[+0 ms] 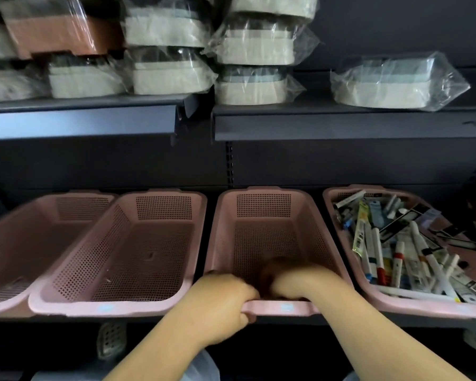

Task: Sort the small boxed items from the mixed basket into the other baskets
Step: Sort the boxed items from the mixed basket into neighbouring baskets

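Observation:
Several pink perforated baskets stand side by side on a dark shelf. The mixed basket at the far right is heaped with small boxed items and pens. The third basket holds nothing I can see. My left hand grips its front rim, fingers curled over the edge. My right hand reaches inside it near the front wall, fingers curled down and blurred; whether they hold anything is hidden. The other two baskets lie to the left, one beside the third and another at the far left.
Above, an upper shelf carries several plastic-wrapped stacks of grey containers and one brown pack. Dark shelf backing lies behind the baskets. Under the basket shelf, some pale objects sit in shadow.

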Tool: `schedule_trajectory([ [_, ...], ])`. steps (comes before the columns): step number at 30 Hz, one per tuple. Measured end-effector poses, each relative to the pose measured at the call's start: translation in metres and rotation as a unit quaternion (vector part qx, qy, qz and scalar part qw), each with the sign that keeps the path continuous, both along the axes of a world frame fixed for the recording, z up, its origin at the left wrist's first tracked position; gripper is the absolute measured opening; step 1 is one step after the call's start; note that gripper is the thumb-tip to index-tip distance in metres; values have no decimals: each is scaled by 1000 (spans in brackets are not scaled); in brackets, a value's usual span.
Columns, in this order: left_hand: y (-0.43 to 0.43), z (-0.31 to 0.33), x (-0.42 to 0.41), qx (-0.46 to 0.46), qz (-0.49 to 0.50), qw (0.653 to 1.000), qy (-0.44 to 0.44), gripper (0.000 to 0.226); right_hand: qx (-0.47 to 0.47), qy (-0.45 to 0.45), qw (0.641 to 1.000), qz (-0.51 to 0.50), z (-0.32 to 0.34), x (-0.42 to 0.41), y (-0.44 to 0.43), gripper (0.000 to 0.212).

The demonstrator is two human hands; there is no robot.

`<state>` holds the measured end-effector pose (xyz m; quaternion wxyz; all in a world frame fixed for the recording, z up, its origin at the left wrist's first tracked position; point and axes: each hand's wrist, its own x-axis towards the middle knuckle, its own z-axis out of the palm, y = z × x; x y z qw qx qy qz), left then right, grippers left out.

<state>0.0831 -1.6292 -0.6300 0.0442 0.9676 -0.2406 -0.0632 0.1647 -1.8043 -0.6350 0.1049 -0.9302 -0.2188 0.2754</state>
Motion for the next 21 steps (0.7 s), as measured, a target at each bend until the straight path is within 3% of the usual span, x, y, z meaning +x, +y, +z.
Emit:
schedule_trajectory([
  [2,1,2,1,-19,19,999,37,52,13,-8,1000,-1,2,2,-3,25],
  [4,0,7,5,-61,48,994,70,65,18,-18,1000,-5,6,7,-8,22],
  [8,-10,12,31,-111,68,986,107,28,8,-14,1000,-3,13,8,-19,17],
  [13,-26,0,63,13,73,966,246,28,-103,46,993,17,0,-1,-16,38],
  [17,-35,-6,72,31,89,967,235,16,-89,22,996,-15,0,1,-14,44],
  [21,-32,-9,75,61,103,969,218,26,-109,-2,994,-21,-10,7,-17,50],
])
